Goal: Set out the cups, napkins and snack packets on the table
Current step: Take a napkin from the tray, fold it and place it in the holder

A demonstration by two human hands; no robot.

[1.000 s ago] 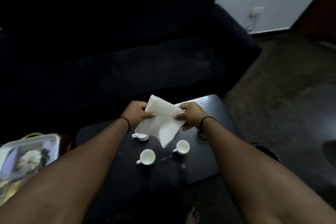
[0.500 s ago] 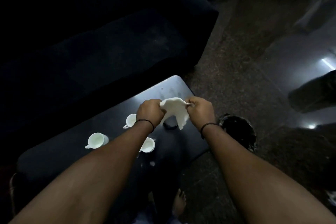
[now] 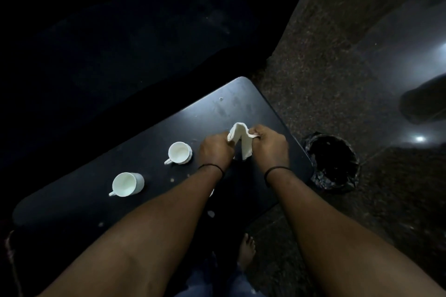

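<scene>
I am looking down into a dim room. A dark sofa (image 3: 135,38) is filling the frame from nine o'clock round to twelve, its seat lying just beyond the far edge of the black counter (image 3: 243,101). A speckled stone floor (image 3: 321,72) is stretching from one o'clock down to five, and bright spots of light (image 3: 419,138) are glinting off it at three o'clock. A bin lined with a black bag (image 3: 331,164) is standing on the floor just beside the counter's right edge.
</scene>
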